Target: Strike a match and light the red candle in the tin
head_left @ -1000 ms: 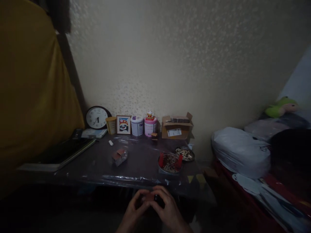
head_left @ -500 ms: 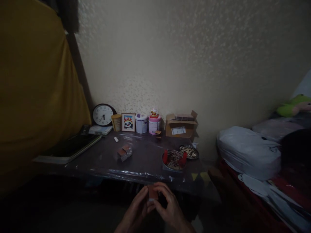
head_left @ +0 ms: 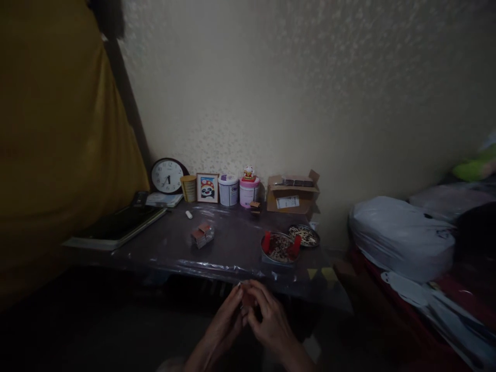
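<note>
A small reddish-brown matchbox (head_left: 248,299) is held between my two hands, just in front of the table's near edge. My left hand (head_left: 229,315) grips it from the left, and my right hand (head_left: 268,315) has its fingers and thumb closed on the right side. The fingers hide much of the box. On the table beyond, a round tin (head_left: 279,248) holds dark-tipped matchsticks and has two red upright pieces at its rim. Behind it lies a second round dish (head_left: 303,236) of pale matchsticks. To the left sits a plastic-wrapped pack of matchboxes (head_left: 202,235).
Along the wall stand a clock (head_left: 168,176), a yellow cup (head_left: 188,188), a panda picture (head_left: 207,188), a white tub (head_left: 228,191), a pink tub (head_left: 249,194) with a figurine, and an open cardboard box (head_left: 292,197). White bags (head_left: 401,237) are piled at the right.
Both hands have risen slightly with the matchbox, and it is tilted and more covered by my fingers. The whole view has shifted a little.
</note>
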Available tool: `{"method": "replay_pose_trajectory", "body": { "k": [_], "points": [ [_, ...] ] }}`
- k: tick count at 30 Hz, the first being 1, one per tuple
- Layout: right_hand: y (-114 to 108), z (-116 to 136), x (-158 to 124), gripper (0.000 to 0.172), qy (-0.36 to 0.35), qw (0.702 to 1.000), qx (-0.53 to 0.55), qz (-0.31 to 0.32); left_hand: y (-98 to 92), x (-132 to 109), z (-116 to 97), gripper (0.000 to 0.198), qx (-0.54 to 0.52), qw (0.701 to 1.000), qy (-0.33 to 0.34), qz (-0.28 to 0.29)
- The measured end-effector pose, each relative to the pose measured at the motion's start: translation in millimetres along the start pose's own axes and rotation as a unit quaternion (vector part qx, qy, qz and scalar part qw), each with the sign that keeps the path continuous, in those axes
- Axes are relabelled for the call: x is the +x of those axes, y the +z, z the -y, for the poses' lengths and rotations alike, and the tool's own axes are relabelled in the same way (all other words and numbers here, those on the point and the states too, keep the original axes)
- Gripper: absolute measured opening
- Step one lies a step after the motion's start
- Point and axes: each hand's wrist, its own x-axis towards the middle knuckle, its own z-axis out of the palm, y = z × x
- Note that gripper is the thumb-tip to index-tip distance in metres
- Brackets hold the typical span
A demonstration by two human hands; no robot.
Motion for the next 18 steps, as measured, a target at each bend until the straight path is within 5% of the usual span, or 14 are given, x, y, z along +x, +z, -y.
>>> {"method": "replay_pose_trajectory", "body": {
  "k": [7,13,18],
  "points": [
    [-7,0,6,0.047,0.017,0.999,0.041,0.025,1.0,0,0,0.028,0.012,1.0,-0.004,-0.024],
    [-24,-12,17,0.014,0.051,0.988,0.142,0.016,-1.9,-3,-5,0.026,-0.018,0.998,-0.057,-0.031],
    [-26,-18,17,0.019,0.044,0.993,0.091,0.059,-4.5,-2,-1,0.029,-0.004,0.994,-0.109,-0.008]
  ]
}}
